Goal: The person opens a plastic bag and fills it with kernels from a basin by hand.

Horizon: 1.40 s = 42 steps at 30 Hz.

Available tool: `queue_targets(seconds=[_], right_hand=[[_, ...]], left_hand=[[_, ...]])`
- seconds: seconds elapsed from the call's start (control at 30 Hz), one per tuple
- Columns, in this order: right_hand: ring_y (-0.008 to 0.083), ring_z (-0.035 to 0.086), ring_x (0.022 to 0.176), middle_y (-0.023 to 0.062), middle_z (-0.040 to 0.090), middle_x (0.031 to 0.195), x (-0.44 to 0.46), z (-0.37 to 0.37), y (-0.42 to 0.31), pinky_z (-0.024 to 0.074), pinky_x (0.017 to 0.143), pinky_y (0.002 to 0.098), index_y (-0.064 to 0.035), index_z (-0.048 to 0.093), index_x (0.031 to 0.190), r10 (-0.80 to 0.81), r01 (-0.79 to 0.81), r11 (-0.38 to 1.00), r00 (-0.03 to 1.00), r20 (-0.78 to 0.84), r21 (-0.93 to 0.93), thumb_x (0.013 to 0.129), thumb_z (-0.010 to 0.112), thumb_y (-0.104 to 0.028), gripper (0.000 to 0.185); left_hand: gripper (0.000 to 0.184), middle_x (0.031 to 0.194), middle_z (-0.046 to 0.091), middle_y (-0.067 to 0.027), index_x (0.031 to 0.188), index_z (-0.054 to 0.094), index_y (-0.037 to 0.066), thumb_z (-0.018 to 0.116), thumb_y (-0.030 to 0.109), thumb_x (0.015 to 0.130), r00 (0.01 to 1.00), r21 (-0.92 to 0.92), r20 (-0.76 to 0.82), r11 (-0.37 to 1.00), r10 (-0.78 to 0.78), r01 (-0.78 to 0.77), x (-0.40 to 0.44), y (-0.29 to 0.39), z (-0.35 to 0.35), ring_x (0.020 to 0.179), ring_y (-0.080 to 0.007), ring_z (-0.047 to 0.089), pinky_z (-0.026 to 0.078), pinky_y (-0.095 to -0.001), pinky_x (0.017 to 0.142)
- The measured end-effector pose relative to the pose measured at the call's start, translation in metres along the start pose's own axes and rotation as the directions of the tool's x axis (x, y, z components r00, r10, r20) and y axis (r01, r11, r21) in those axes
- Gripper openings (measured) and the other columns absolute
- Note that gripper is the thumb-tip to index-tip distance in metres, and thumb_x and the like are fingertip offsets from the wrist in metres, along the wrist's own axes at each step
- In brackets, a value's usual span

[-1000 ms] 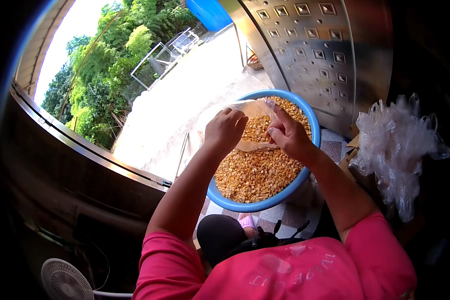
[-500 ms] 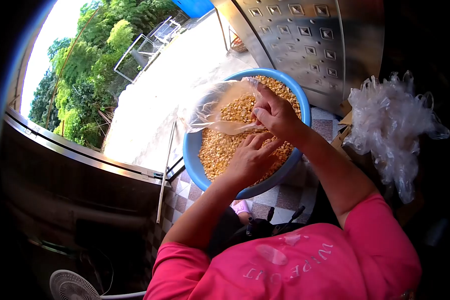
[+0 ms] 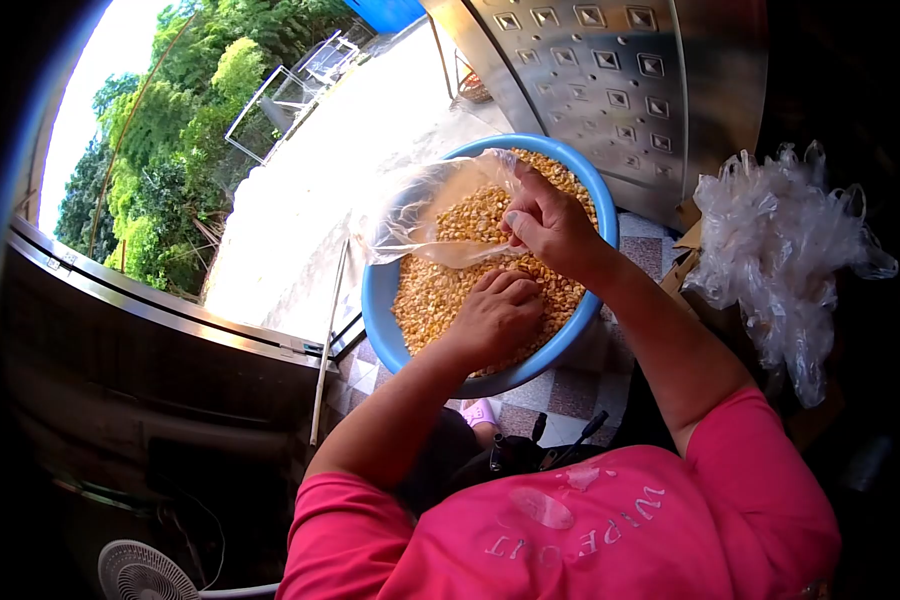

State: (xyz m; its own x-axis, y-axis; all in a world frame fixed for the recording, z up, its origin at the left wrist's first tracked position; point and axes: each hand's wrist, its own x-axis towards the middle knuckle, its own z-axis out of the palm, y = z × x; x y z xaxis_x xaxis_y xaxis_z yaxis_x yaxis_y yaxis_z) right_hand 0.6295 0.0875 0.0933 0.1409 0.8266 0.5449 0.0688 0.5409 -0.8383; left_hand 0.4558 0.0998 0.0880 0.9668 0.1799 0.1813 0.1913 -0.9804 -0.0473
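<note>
One blue plastic basin (image 3: 373, 305) sits at the centre of the frame, heaped with dried yellow corn kernels (image 3: 432, 300). Above its upper-left part, the right hand (image 3: 555, 228) grasps the edge of a clear plastic bag (image 3: 400, 215), index finger near the top of the film and thumb lower down, apparently spread like that so the mouth gapes over the corn; the rest of the bag trails across the basin's left rim. Below it, the left hand (image 3: 500, 315) lies palm down on the kernels with its fingers bent, perhaps lowered there to be close under the opening. Whether those fingers are clenched around any corn I cannot tell, since the back of the hand covers the palm and the tips are partly lost among the grains. At the right of the frame, a bunch of clear plastic bags (image 3: 775, 235) hangs over a cardboard box (image 3: 682, 270), probably kept within reach of the right arm; most of the box is hidden by the bunch and deep shadow. Glare washes out the bag's far end, so its base is hard to trace. What supports the basin is out of sight, and a white fan (image 3: 145, 572) is cut off at the lower left.
</note>
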Motion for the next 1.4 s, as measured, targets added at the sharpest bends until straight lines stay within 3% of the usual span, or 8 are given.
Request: queue_targets(seconds=[0.13,0.33,0.53,0.8,1.03,1.17,1.23,1.4], right_hand=[[0.0094,0.056,0.064,0.0056,0.059,0.077,-0.001,-0.001,-0.004,0.0497,0.062,0.0240,-0.0062,0.031,0.139,0.011,-0.011,0.999,1.000,0.002,0.038,0.086,0.049,0.002,0.056],[0.0099,0.056,0.064,0.0057,0.060,0.076,0.000,-0.002,-0.007,0.0497,0.062,0.0246,-0.0061,0.031,0.139,0.035,-0.035,0.999,0.999,0.007,0.006,0.086,0.049,0.001,0.056],[0.0103,0.057,0.064,0.0061,0.060,0.077,0.000,0.000,-0.007,0.0501,0.062,0.0250,-0.0069,0.031,0.139,0.022,-0.022,1.000,1.000,0.017,-0.017,0.086,0.049,0.001,0.057],[0.0097,0.058,0.065,0.0053,0.059,0.076,-0.001,0.003,0.003,0.0522,0.062,0.0250,-0.0088,0.031,0.139,0.071,-0.070,0.997,0.997,0.039,-0.020,0.086,0.048,0.002,0.057],[0.0099,0.058,0.065,0.0054,0.058,0.077,-0.001,0.004,0.001,0.0526,0.062,0.0256,-0.0098,0.031,0.140,0.073,-0.073,0.997,0.996,0.041,-0.009,0.086,0.049,0.002,0.057],[0.0100,0.056,0.063,0.0050,0.057,0.076,-0.001,0.007,0.005,0.0514,0.062,0.0249,-0.0096,0.032,0.139,0.088,-0.089,0.996,0.995,0.054,0.020,0.085,0.049,0.002,0.058],[0.0099,0.056,0.063,0.0048,0.057,0.076,-0.001,0.010,0.017,0.0513,0.062,0.0249,-0.0096,0.031,0.140,-0.044,0.044,0.994,0.999,0.005,-0.100,0.085,0.048,0.002,0.058],[0.0098,0.056,0.064,0.0046,0.056,0.076,0.000,0.010,0.018,0.0512,0.063,0.0251,-0.0097,0.030,0.140,-0.071,0.072,0.988,0.997,0.011,-0.137,0.085,0.048,0.003,0.059]], left_hand=[[0.019,0.104,0.057,-0.0053,0.088,0.063,0.013,0.064,0.015,0.068,1.000,0.001,-0.024,1.000,0.007,-0.007,-0.015,-0.011,-0.009,0.107,-0.0244,0.051,0.039,-0.0371,0.091],[0.016,0.107,0.056,-0.0077,0.087,0.063,0.013,0.062,0.017,0.072,0.979,0.045,-0.116,0.984,-0.166,0.173,-0.036,-0.016,-0.019,0.106,-0.0265,0.051,0.041,-0.0395,0.090],[0.021,0.101,0.058,-0.0103,0.097,0.061,0.011,0.065,0.015,0.077,0.894,0.083,-0.202,0.903,-0.400,0.422,-0.049,-0.012,-0.013,0.092,-0.0299,0.057,0.047,-0.0406,0.075],[0.026,0.075,0.059,-0.0137,0.082,0.049,0.009,0.050,0.033,0.089,0.716,0.134,0.053,0.716,-0.696,0.685,-0.037,-0.012,-0.010,0.068,-0.0351,0.060,0.046,-0.0471,0.061],[0.021,0.070,0.059,-0.0168,0.082,0.049,0.008,0.051,0.028,0.090,0.705,0.085,-0.012,0.702,-0.709,0.707,-0.044,-0.020,-0.029,0.066,-0.0378,0.059,0.045,-0.0455,0.057],[0.017,0.065,0.056,-0.0174,0.079,0.050,0.005,0.056,0.019,0.088,0.782,-0.013,-0.164,0.794,-0.601,0.608,-0.026,-0.012,-0.063,0.063,-0.0382,0.057,0.043,-0.0433,0.055],[0.022,0.070,0.059,-0.0172,0.081,0.049,0.007,0.051,0.027,0.090,0.777,-0.053,-0.243,0.808,-0.581,0.587,-0.011,-0.021,-0.080,0.065,-0.0379,0.058,0.045,-0.0476,0.058],[0.022,0.075,0.059,-0.0168,0.079,0.053,0.004,0.054,0.025,0.087,0.769,-0.008,-0.173,0.782,-0.615,0.623,0.022,-0.067,-0.090,0.072,-0.0363,0.058,0.045,-0.0438,0.062]])
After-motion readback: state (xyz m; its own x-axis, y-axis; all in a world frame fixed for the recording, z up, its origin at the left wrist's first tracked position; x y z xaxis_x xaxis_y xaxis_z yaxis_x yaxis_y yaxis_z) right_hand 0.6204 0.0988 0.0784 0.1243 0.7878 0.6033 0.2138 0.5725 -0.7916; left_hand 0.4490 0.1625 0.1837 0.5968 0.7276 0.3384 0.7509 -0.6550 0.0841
